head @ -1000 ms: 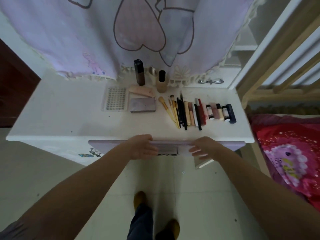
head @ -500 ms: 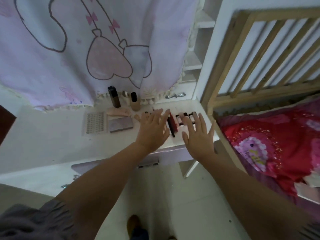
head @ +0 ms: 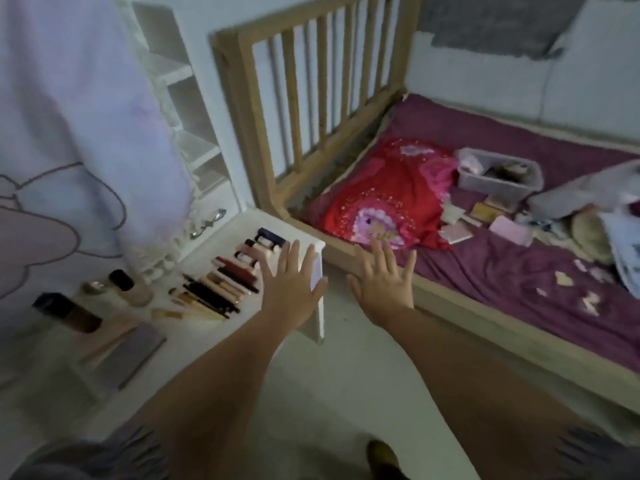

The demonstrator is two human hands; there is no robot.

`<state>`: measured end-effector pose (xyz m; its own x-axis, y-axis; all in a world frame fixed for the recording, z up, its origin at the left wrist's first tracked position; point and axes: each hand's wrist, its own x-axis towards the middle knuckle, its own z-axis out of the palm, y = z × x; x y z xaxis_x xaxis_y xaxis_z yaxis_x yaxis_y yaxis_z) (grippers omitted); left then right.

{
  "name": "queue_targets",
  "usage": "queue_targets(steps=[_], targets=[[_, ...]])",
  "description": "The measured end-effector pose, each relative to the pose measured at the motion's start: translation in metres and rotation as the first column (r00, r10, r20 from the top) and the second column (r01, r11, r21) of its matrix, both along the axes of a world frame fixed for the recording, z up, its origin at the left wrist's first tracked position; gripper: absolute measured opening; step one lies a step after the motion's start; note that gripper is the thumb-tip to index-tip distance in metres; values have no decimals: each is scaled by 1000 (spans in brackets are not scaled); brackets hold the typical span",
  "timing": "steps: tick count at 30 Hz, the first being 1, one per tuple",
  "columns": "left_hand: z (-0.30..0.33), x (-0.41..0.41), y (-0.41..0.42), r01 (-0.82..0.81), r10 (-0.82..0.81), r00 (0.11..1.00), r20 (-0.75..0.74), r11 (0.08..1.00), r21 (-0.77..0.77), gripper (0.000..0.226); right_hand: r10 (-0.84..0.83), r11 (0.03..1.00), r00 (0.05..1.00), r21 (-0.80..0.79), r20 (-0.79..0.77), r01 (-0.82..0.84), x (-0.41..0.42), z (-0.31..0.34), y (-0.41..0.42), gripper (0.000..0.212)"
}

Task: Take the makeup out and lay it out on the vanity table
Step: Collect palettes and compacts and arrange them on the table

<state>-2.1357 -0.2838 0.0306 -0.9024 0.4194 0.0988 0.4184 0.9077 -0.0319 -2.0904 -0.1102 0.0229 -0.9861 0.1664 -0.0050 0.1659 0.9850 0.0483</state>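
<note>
**Both hands spread and empty between worktop and bed**

Both hands are seen stretched forward at the centre of the frame, fingers straight and fanned wide, nothing held. The left hand is raised over the right corner of the white worktop, its fingertips near the end of the makeup row; contact with the surface cannot be told. The right hand is held beside it, apart, over the gap between the worktop and the wooden bed frame.

Makeup is laid out on the worktop at the lower left of the frame. A row of small lipstick-like tubes is set nearest the corner, followed by a close-packed row of brushes and pencils. Further left, a foundation bottle with a black cap and a dark rectangular bottle are seen, with a pink tube and a flat purple palette below them. Everything is blurred.

A lilac cloth with a heart outline is hung over the upper left. At the right, a purple bed sheet is spread, with a red pillow on it. A clear plastic box is set just beyond the pillow, and several flat compacts and palettes are scattered on the sheet in front of it.
</note>
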Motion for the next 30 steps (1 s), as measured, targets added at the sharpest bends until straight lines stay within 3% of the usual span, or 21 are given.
queue_targets(steps=[3,7,11,15,20,25,30], targets=[[3,9,16,142,-141,989,53,990,-22,62,-154,987,985,-49,-77,150,39,0,7,83],[6,34,52,310,-308,943,125,951,1,72,-374,925,924,-109,-78,365,102,12,21,65],[11,85,102,535,-532,830,168,844,29,69,-573,815,819,-125,-24,566,183,17,44,61],[12,148,151,718,-714,666,216,692,72,69,-757,648,653,-119,-1,752,280,14,55,61],[16,263,192,896,-876,428,223,443,21,67,-927,365,374,-140,40,920,419,14,42,60],[13,397,191,970,-940,235,245,241,-6,66,-989,127,138,-161,59,979,553,11,-4,60],[9,526,160,996,-957,84,276,89,4,64,-994,-45,-29,-152,108,987,670,1,-66,67]])
